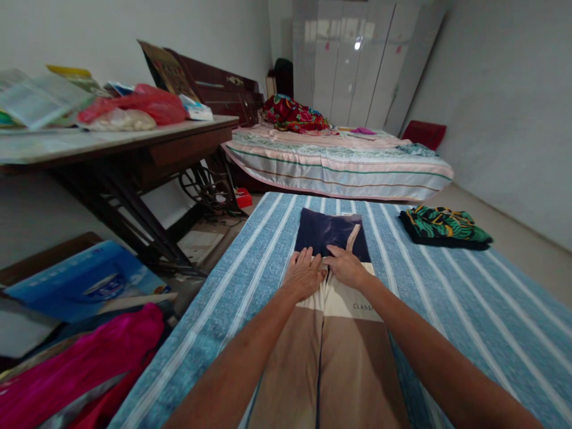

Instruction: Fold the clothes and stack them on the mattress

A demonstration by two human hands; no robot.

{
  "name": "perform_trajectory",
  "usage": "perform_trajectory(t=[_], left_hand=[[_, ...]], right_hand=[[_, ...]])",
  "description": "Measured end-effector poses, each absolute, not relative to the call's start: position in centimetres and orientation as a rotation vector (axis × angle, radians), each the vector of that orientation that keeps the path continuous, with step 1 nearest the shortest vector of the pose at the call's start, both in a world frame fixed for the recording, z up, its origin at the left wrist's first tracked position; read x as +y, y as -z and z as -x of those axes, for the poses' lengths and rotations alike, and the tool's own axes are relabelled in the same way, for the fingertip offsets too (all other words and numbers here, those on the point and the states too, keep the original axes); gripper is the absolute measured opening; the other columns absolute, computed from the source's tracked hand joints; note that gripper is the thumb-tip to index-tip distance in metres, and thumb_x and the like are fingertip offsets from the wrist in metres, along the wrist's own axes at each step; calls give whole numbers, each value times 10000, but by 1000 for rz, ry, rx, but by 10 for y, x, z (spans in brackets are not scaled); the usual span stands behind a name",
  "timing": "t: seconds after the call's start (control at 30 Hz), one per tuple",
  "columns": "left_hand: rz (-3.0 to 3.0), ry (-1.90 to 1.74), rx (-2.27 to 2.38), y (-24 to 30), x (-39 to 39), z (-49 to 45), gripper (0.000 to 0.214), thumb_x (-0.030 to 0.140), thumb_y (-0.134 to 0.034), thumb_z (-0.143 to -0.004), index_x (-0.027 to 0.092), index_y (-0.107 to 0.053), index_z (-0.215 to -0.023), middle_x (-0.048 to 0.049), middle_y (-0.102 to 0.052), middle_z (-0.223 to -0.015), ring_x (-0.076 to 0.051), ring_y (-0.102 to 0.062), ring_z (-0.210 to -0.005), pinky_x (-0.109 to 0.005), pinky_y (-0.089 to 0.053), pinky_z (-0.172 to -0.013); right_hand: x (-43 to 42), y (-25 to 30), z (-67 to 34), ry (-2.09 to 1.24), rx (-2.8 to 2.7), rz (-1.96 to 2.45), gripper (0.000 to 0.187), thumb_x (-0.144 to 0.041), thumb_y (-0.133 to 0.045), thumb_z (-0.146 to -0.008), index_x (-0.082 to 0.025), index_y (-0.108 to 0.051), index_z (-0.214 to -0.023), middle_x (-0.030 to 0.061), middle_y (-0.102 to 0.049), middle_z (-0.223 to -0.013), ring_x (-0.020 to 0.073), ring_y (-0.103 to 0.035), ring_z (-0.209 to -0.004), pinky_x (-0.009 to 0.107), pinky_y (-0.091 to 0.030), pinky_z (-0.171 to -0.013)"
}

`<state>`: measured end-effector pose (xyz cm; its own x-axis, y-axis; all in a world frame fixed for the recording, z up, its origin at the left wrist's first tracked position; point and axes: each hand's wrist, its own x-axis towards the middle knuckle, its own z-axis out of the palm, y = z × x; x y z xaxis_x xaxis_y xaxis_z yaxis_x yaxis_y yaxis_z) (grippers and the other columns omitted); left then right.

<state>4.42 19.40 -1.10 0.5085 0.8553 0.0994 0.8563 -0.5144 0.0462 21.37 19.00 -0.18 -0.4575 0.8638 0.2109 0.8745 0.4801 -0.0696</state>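
Head view: left hand and right hand lie flat, open, side by side, pressing a folded tan-and-navy garment smooth on a blue striped bed; a folded green garment sits apart.

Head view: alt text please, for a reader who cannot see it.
The left hand and right hand press flat on a navy, cream and tan garment spread on a blue striped bedsheet. A folded green patterned cloth lies to the right; a cluttered table stands left.
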Motion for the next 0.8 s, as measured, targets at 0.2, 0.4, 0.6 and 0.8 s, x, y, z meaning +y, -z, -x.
perform_trajectory(t=[0.2, 0.4, 0.6, 0.8], left_hand=[[2729, 161, -1559, 12, 195, -45, 538, 429, -265, -931, 156, -385, -1378, -158, -293, -1479, -282, -227, -1374, -470, -182, -1089], [2733, 130, -1533, 12, 194, -45, 563, 454, -271, -926, 154, -366, -1392, -171, -269, -1486, -282, -202, -1384, -476, -160, -1096], [2775, 92, -1506, 14, 197, -42, 578, 471, -283, -919, 157, -357, -1398, -163, -244, -1497, -294, -175, -1389, -478, -160, -1097], [2733, 242, -1350, 18, 195, -39, 530, 429, -352, -908, 145, -420, -1351, -152, -284, -1485, -292, -203, -1382, -497, -195, -1082]], right_hand=[[189, -2, -217, 189, -2577, 1487, 256, -151, -451, -884, -208, -647, -1038, 110, -562, -1207, 218, -531, -1101, 341, -424, -939], [190, 12, -220, 126, -2506, 1527, 273, -91, -420, -862, -168, -652, -981, 113, -575, -1212, 200, -539, -1109, 304, -421, -955], [193, 16, -218, 49, -2423, 1563, 259, -105, -425, -860, -193, -654, -944, 79, -607, -1170, 171, -538, -1121, 257, -434, -932], [192, 16, -214, -4, -2340, 1599, 267, -126, -407, -878, -195, -660, -930, 71, -607, -1169, 168, -551, -1099, 254, -436, -919]])
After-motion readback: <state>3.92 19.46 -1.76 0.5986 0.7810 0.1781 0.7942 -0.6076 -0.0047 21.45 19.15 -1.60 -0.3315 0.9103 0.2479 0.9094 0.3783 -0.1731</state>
